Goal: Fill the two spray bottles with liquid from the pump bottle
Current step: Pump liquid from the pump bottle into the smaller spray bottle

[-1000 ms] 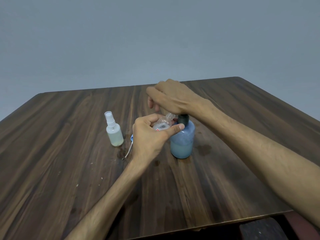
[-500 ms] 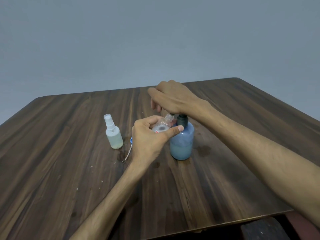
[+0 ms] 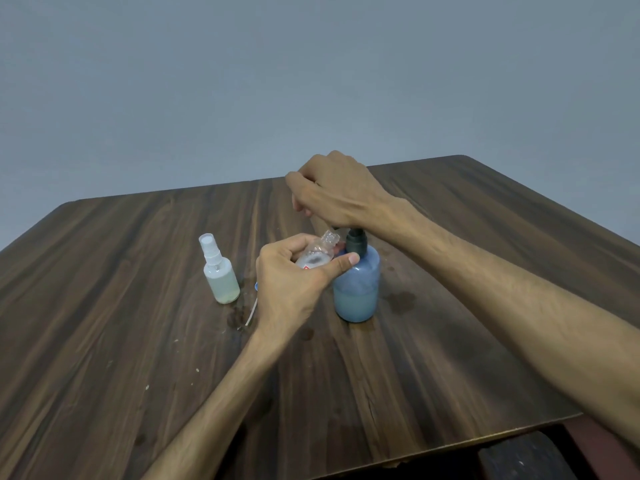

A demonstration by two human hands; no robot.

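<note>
Liquid is what I'm after, and the small clear spray bottle (image 3: 317, 255) sits tilted in my left hand (image 3: 294, 282), its open neck aimed up under the pump bottle's spout. My left fingers curl round its body, thumb stretched across the front. A second ago my right hand (image 3: 337, 192) lay lower on the pump head; now it has risen a little, and the black collar (image 3: 355, 241) shows a touch more beneath it. I read that as the plunger coming back up between strokes, so another press is due. My right fingers are bent down over the pump head, but the head itself is hidden under my palm, so I cannot tell whether I grip it or merely press it.

The blue pump bottle (image 3: 356, 289) stands upright on the wooden table (image 3: 450, 341), touching my left thumb tip, its liquid reaching roughly halfway. The clear bottle looks nearly empty, so this fill seems barely begun.

To the left, well apart from my hands, the other spray bottle (image 3: 219, 271) stands capped with pale liquid in its lower part, probably done already. A loose sprayer with its thin dip tube (image 3: 251, 311) lies on the table between it and my left wrist, beside some damp patches.
</note>
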